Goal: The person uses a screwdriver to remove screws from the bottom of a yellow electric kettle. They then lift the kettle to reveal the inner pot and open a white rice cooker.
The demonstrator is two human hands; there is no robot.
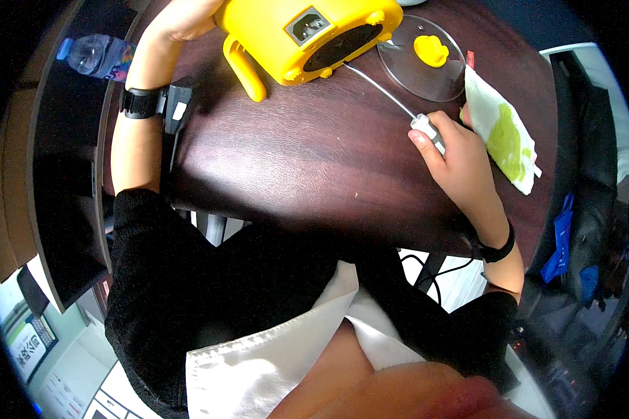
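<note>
A yellow electric pot (265, 42) lies tipped at the far side of the table, its power socket and black underside turned toward me. My left hand (189, 19) grips it at the upper left, with the fingertips out of sight. Closed around the white-and-grey handle of a screwdriver (384, 92) is my right hand (458, 153). The screwdriver's long metal shaft slants up to the left, its tip at the edge of the pot's underside; whether it sits in a screw I cannot tell. Beside the pot rests a clear glass lid (405, 70) with a yellow knob.
Right of my right hand lies a white-and-green cloth or packet (503, 133). A plastic bottle with a blue cap (94, 56) is at the far left, beyond the dark brown table (279, 167). Black cables (433, 269) hang below the table's near edge.
</note>
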